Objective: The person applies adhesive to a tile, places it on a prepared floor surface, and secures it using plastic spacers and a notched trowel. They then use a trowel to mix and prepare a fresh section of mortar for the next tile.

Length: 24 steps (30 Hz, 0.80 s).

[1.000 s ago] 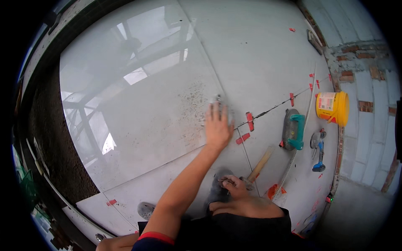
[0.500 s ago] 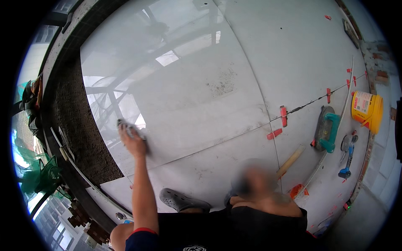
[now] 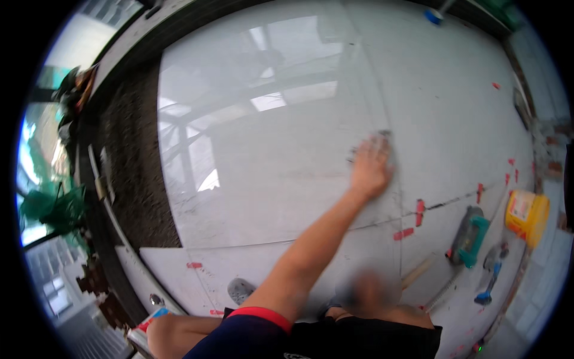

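On glossy tile, left hand, yellow bucket, contents unclear

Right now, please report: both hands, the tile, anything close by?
Left hand over glossy tile, near its right edge. Right hand blurred, grip unclear. Red clips by tile's lower right corner.

The left hand mostly hides the dark thing beneath it; nearer, heavy blur swallows the right hand.
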Tool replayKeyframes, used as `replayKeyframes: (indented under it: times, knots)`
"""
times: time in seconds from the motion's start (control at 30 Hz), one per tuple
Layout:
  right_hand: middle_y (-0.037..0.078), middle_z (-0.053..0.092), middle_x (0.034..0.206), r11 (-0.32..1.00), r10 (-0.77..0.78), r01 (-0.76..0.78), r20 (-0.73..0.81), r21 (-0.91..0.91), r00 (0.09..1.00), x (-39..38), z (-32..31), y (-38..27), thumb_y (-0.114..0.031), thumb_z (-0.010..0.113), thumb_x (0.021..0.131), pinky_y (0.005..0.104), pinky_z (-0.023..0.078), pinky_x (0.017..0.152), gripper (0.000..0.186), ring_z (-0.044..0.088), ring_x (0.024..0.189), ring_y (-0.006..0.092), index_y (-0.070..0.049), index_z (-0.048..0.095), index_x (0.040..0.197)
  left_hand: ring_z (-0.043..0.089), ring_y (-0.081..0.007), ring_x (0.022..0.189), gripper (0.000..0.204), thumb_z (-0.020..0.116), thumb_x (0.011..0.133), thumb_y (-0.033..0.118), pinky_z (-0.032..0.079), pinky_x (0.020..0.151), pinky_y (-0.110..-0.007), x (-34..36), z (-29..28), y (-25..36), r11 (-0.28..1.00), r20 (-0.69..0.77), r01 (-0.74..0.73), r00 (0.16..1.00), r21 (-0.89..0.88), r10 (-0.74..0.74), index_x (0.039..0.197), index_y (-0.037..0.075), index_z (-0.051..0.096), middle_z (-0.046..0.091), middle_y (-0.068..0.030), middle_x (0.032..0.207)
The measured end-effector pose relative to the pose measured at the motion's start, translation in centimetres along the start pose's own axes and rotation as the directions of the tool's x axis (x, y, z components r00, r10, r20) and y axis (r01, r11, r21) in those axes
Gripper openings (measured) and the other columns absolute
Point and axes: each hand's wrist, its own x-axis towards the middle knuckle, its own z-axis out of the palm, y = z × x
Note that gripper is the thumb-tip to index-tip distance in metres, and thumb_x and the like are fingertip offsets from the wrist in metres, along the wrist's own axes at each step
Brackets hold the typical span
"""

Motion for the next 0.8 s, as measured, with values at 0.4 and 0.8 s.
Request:
replayKeyframes:
  times: [0.4,0.8]
  knots:
    - [0.011,0.065,0.067,0.995,-0.065,0.054,-0.13,-0.087,0.989,2.2,-2.9,3.0,-0.014,0.048,0.093,0.0259,0.041,0.041,0.018,0.056,0.046,0.0156,0.001,0.056,0.1,0.044,-0.0358,0.128,0.037,0.055,0.092,0.013,0.035,0.108,-0.043,-23.5,-24.2,-24.7,0.731,-0.556,0.622,0.726,0.281,-0.404,0.127,0.001,0.053,0.049,-0.0189,0.137]
    - [0.012,0.065,0.069,0.972,0.035,-0.057,-0.099,-0.226,0.994,1.1,-0.8,0.5,-0.017,0.046,0.094,0.0278,0.043,0.041,0.018,0.055,0.045,0.0166,-0.002,0.053,0.102,0.046,-0.0378,0.123,0.047,0.059,0.077,-0.004,0.039,0.105,-0.043,-29.9,-47.1,-23.2,0.767,0.002,0.273,0.941,0.58,-0.337,0.124,0.001,0.053,0.052,-0.0169,0.129]
